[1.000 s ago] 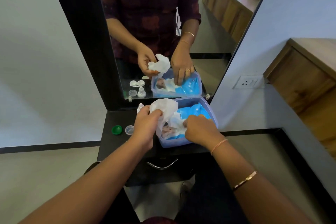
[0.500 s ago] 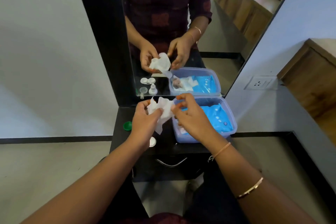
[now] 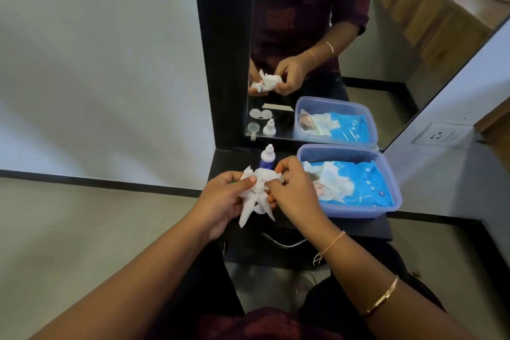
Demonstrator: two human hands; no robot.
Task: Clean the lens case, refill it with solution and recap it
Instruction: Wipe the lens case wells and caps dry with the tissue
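Note:
A crumpled white wipe (image 3: 256, 193) hangs between both hands above the black shelf (image 3: 358, 225). My left hand (image 3: 220, 201) grips its left side, thumb on top. My right hand (image 3: 292, 190) pinches its right side with curled fingers. Just behind the hands stands the small solution bottle (image 3: 267, 159), white-capped with a dark blue label. The lens case itself is hidden behind my hands; the mirror shows its reflection (image 3: 260, 113) and a loose clear cap's reflection (image 3: 253, 128). A sliver of a green cap (image 3: 233, 181) peeks out by my left thumb.
A lavender plastic box (image 3: 386, 174) sits on the shelf's right half, holding a blue wipes packet (image 3: 358, 188) with a wipe sticking out. The mirror (image 3: 317, 36) rises behind the shelf. A wall socket (image 3: 438, 134) is on the right wall. A drawer handle (image 3: 284, 243) sits under the shelf.
My right hand left the box and joined my left hand on the wipe. Both hands moved the wipe lower and bunched it up. The view shifted left.

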